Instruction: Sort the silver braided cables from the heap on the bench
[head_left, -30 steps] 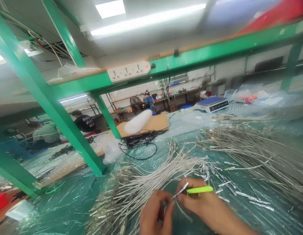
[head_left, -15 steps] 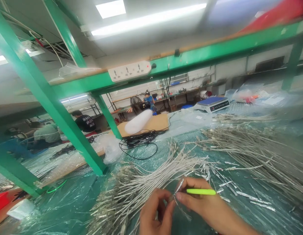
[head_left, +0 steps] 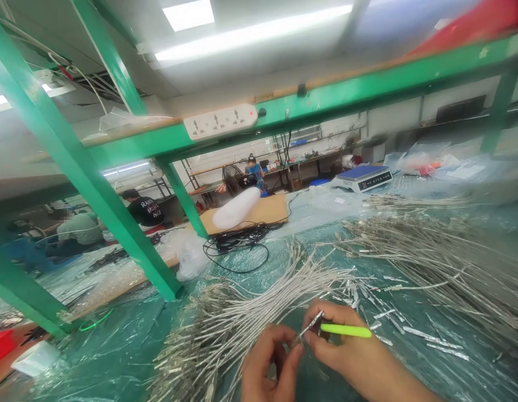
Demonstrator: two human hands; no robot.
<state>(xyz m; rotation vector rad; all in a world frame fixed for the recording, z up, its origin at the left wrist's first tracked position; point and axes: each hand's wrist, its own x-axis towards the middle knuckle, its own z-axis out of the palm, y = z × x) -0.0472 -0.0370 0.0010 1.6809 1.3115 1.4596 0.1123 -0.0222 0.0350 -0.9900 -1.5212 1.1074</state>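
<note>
My left hand [head_left: 269, 363] is closed in a pinch at the lower end of a narrow silver foil strip [head_left: 313, 325]. Whatever else lies between those fingertips is hidden. Close beside it, my right hand [head_left: 346, 349] is closed, with a bright yellow-green stick-shaped tool [head_left: 346, 330] held across its fingers; the tool's tip is out of sight. The foil's upper end lies against the right fingers. Under and behind the left hand spreads a bundle of silvery braided cables [head_left: 259, 307] with metal-coloured connector ends. Loose foil strips [head_left: 435, 337] are scattered right of the hands.
A second cable pile [head_left: 435, 262] covers the right side. Farther back are a blue-topped scale [head_left: 363, 177], coiled black cables [head_left: 242, 237] and a white foam roll [head_left: 237, 207]. Green frame posts [head_left: 112, 206] and a power strip [head_left: 221, 120] stand ahead. Several people sit beyond.
The foil strip has tilted over to the right between the fingers. My right hand has shifted slightly, and its fingertips have drawn a little apart from the left ones.
</note>
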